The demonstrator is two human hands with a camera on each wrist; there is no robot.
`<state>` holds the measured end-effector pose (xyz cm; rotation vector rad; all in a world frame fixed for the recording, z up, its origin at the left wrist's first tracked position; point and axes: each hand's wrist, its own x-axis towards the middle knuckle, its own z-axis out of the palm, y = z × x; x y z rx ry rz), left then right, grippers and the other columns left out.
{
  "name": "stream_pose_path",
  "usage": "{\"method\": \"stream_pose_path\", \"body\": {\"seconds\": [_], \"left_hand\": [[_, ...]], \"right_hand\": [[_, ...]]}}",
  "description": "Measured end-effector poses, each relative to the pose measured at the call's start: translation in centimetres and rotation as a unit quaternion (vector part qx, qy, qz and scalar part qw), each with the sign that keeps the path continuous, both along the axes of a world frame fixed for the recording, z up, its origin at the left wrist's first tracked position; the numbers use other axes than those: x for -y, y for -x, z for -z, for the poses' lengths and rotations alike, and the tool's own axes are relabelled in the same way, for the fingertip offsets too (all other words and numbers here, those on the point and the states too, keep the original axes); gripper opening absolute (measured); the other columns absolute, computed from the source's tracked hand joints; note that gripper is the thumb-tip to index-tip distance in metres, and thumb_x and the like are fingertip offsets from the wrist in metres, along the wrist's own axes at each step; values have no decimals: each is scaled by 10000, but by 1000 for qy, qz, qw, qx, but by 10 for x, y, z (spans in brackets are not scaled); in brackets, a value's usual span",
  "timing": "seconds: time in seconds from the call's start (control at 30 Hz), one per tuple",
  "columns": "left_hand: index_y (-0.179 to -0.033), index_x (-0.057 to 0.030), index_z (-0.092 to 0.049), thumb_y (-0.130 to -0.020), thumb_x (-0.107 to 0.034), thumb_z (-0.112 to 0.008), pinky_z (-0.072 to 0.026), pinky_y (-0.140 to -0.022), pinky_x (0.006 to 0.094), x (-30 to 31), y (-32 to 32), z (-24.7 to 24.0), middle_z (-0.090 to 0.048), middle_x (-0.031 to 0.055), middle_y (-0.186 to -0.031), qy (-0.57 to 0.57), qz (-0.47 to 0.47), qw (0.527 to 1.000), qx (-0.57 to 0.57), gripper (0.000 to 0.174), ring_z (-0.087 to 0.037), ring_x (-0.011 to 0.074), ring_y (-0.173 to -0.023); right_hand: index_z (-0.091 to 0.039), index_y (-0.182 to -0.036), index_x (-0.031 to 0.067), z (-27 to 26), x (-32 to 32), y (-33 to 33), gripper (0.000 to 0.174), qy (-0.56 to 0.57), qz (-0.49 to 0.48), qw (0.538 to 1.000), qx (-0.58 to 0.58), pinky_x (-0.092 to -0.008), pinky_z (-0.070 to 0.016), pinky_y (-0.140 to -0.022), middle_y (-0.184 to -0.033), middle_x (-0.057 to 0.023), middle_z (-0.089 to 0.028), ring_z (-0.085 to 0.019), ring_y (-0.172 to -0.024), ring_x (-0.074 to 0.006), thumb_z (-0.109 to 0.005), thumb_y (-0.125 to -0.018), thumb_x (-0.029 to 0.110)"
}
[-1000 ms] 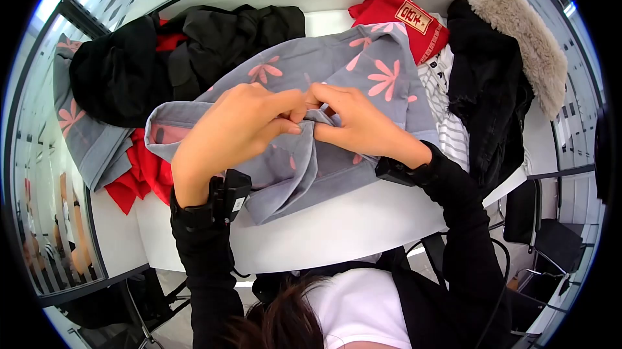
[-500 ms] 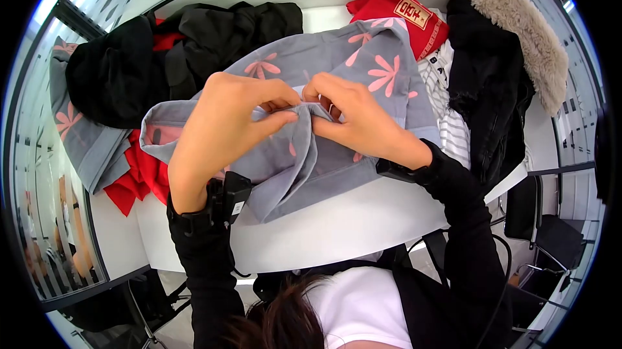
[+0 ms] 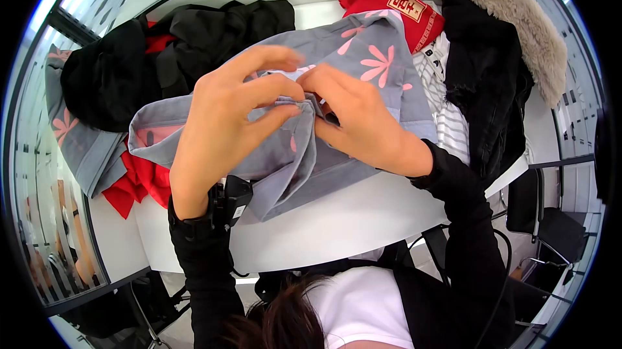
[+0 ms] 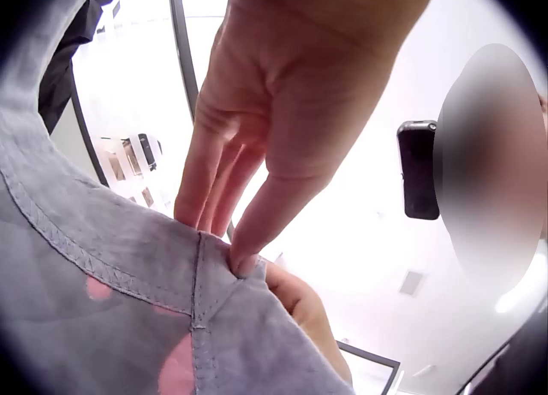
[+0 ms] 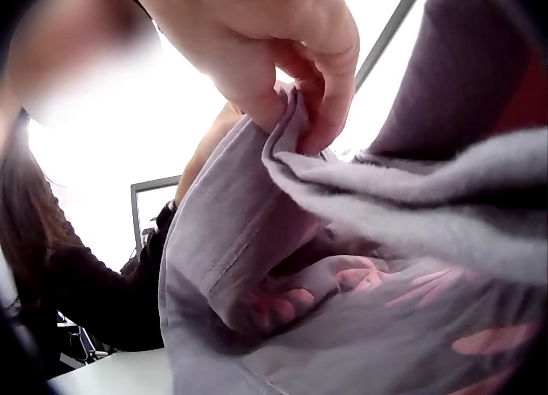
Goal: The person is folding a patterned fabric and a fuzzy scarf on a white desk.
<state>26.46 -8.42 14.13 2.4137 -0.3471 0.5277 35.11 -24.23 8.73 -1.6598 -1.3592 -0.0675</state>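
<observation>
A grey garment (image 3: 353, 45) with pink flowers is spread over the tabletop, its stitched band raised between the two hands. My left hand (image 3: 223, 112) pinches the band's edge between thumb and fingers, with the index finger raised and slightly blurred. In the left wrist view, the left thumb (image 4: 253, 232) presses beside a vertical seam (image 4: 199, 284). Close on the right, my right hand (image 3: 363, 116) pinches the same band. A doubled fold of cloth (image 5: 287, 130) sits between its thumb and fingers in the right wrist view.
Dark clothes (image 3: 214, 41) are heaped at the back left, with red cloth (image 3: 139, 177) below them. To the right lie a red piece (image 3: 389, 6) with a gold label, striped white cloth (image 3: 450, 116), black clothing (image 3: 486, 77) and a beige furry strip (image 3: 525, 32). White tabletop (image 3: 311, 239) shows in front.
The left index finger has lifted away from the band and the fingers have spread. Both hands have shifted slightly farther up the head view, still pinching the band.
</observation>
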Motion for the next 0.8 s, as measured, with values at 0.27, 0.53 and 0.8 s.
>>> {"method": "stream_pose_path", "body": {"seconds": [0.27, 0.53, 0.8], "left_hand": [[-802, -3, -609, -667, 26, -672, -526, -631, 266, 0, -2, 10, -649, 81, -822, 61, -19, 998, 1, 152, -644, 203, -689], [-811, 56, -587, -663, 100, -636, -550, -766, 310, -3, 1, 6, -644, 91, -855, 65, -29, 996, -62, 162, -630, 153, -827], [-860, 48, -559, -645, 122, -594, -535, -814, 330, -2, -2, 7, -621, 77, -865, 109, -26, 989, -91, 230, -615, 156, -831]], "right_hand": [[-465, -933, -38, 1, 2, 3, 275, -9, -5, 1000, 6, -387, -435, -591, -874, -164, -509, -540, -720, -360, -565, -678, -66], [-529, -1003, -46, 3, 2, 8, 344, -4, 21, 1000, -1, -273, -518, -630, -1054, -141, -569, -608, -727, -235, -603, -672, -102], [-576, -916, -65, 1, -1, 2, 210, 5, -27, 989, -147, -313, -511, -668, -886, -185, -604, -623, -794, -268, -548, -707, -59]]}}
